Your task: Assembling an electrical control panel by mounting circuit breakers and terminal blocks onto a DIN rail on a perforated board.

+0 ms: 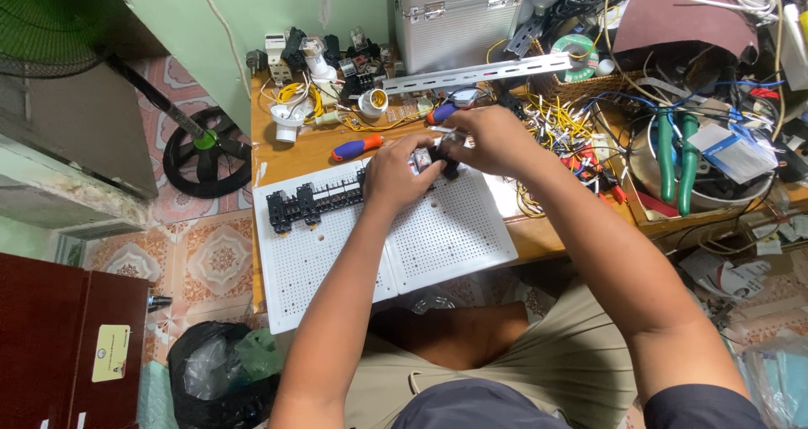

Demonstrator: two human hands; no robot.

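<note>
Head view: steel bowl [715, 195] holds green-handled pliers [677, 155].

Home electrical workshop: wire-cluttered bench [295, 155], pliers [677, 155], screwdriver [358, 148].

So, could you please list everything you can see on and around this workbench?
perforated board: one, white, front of bench
relay bases: a row, black, on the board's far left edge
screwdriver: one, blue and red handle, behind the board
metal rail: one, silver, back of bench
metal case: one, silver, against the wall
pliers: one pair, green handles, in a pan at right
fan base: one, black, on the tiled floor
small component: one, black, between both hands
left hand: fingers on the component
right hand: fingers on the component
</note>
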